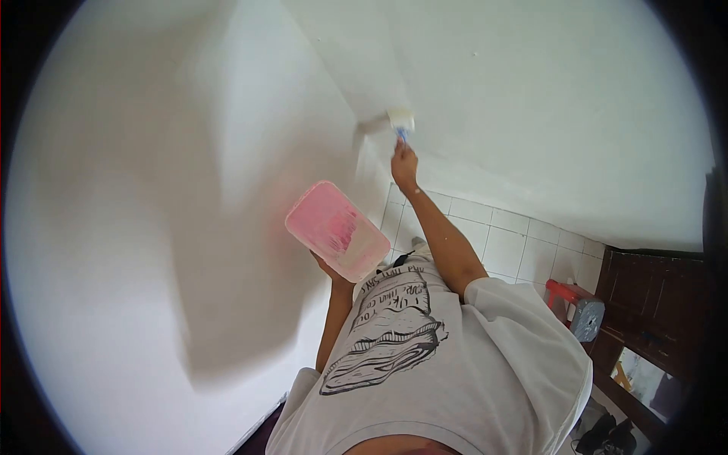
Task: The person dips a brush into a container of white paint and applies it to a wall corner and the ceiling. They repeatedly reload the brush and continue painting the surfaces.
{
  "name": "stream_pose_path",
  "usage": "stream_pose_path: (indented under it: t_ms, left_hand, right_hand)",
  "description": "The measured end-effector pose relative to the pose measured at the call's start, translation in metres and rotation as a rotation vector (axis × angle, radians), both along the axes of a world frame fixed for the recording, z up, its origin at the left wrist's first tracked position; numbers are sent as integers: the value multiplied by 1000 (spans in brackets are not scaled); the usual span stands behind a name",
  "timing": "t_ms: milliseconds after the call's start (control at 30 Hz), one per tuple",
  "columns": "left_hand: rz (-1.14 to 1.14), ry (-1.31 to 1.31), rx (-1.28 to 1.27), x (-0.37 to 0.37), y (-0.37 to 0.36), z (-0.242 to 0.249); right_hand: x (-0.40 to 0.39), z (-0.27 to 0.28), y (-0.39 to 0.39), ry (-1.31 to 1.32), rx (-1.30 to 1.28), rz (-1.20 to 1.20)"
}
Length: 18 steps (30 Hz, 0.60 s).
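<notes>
Head view is showing the right hand (405, 163) pinching the brush (401, 121), which is pointing to 12 o'clock. The left hand (324, 265) is holding the pink tub (318, 216) between the right hand's 7 and 8 o'clock, its long side running 10 to 4.

Before you, the wall (531, 98) looks smooth and matt; your tub (322, 216) is pink plastic, streaked inside; your shirt (493, 341) is soft cloth, the floor tiles (504, 246) smooth.
</notes>
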<state>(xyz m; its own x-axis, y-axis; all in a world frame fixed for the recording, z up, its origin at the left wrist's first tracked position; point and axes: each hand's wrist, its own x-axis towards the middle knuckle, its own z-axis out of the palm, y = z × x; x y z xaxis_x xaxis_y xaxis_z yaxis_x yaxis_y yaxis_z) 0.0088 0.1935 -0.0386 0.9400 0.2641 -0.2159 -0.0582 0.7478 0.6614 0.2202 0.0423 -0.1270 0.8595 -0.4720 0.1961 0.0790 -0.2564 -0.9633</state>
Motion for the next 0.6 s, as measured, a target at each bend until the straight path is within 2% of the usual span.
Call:
stream_pose_path:
  t_ms: [67, 100, 167, 200, 233, 300, 333, 400, 433, 500, 533, 600]
  left_hand:
    - [1, -17, -53, 2, -5, 3]
    - [2, -13, -80, -3, -8, 4]
    - [-1, -18, -129, -4, -10, 3]
    - [-5, -20, -128, -6, -9, 3]
    - [-21, -52, -105, -6, -9, 3]
    - [-41, -91, -79, 2, -11, 8]
    - [-45, -92, -92, 5, -12, 10]
    - [-41, -95, -127, 9, -15, 10]
    - [-37, -87, -141, 4, -16, 12]
    - [-37, -77, -146, -2, -15, 18]
    - [-67, -104, -119, -2, -16, 25]
    - [-129, -150, -69, -4, -21, 41]
  right_hand:
    - [-13, -13, -2, 553, 354, 24]
    - [-10, -21, -1, 559, 351, 24]
    - [16, -24, 2, 541, 933, 116]
    - [21, 4, -2, 460, 979, 175]
    - [27, 56, -9, 370, 1020, 237]
    - [-6, 160, 5, 222, 758, 167]
    - [-34, 211, 5, 198, 626, 240]
    - [-39, 214, 16, -301, 264, 283]
    - [-37, 203, 16, -295, 266, 287]
    - [-23, 149, 10, -107, 462, 275]
    - [-19, 106, 4, -159, 188, 184]
    - [-28, 16, -6, 115, 100, 93]
